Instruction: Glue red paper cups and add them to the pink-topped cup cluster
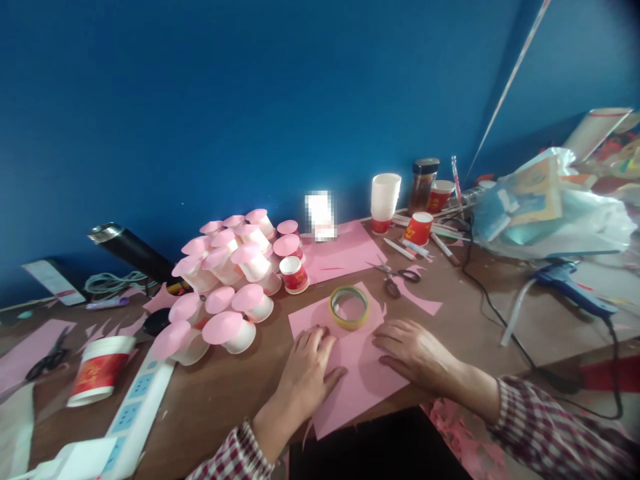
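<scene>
A sheet of pink paper lies on the brown table in front of me. My left hand rests flat on its left side, fingers stretched toward the back. On the right side of the sheet lies my right hand, fingers extended and pointing left. Beyond both hands, a roll of yellowish tape sits on the paper, apart from my fingers. Scissors with dark handles lie behind the right hand beside a pink scrap. Another pink sheet spreads farther back.
Paper cups topped with pink discs cluster at left. A power strip and red cup stand nearer. At right are a blue glue gun, its cord and a plastic bag. Stacked white cups stand by the blue wall.
</scene>
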The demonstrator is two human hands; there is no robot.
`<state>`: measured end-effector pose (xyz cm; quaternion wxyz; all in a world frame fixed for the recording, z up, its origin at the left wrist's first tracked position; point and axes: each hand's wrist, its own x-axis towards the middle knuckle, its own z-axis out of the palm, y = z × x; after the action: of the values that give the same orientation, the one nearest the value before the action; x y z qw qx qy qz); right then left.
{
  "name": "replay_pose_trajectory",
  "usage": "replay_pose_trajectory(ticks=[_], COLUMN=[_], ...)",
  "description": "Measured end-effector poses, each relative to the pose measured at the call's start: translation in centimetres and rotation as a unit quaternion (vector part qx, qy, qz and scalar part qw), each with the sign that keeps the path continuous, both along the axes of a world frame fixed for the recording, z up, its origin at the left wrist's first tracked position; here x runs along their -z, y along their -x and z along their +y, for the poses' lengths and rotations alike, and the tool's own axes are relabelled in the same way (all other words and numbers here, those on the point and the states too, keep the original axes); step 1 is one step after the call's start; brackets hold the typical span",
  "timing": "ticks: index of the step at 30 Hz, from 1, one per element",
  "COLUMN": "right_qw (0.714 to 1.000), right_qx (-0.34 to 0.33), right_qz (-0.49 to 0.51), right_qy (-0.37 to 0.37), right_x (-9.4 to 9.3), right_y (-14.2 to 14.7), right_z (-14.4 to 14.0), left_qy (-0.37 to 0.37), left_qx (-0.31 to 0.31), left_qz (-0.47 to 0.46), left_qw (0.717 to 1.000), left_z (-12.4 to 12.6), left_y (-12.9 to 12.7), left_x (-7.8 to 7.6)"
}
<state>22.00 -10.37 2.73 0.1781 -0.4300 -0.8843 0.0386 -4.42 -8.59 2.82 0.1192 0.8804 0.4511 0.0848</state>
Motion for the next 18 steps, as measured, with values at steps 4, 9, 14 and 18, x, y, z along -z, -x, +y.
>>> replay_pose_trajectory(ticks=[4,9,14,18], right_qw=[0.997,0.994,0.996,0.997], right_qx=[0.046,0.019,-0.018,-0.019], right_qz=[0.053,0.084,0.053,0.033], right_qy=[-0.031,-0.071,-0.064,-0.063], right_x=[-0.6,-1.3,-0.8,-0.7], right_y=[-0.1,1.6,2.6,2.2], right_z=[1.2,3.5,4.6,4.7], left_qy=[-0.012,-0.005,0.014,0.019], left_qx=[0.000,-0.002,-0.009,-0.009], left_qz=[0.001,0.023,0.032,0.035], left_qw=[1.000,1.000,0.999,0.999], left_z=[0.0,-0.2,-0.3,-0.3], left_y=[0.3,0.1,-0.3,-0.3], left_x=[0.5,0.3,-0.6,-0.7])
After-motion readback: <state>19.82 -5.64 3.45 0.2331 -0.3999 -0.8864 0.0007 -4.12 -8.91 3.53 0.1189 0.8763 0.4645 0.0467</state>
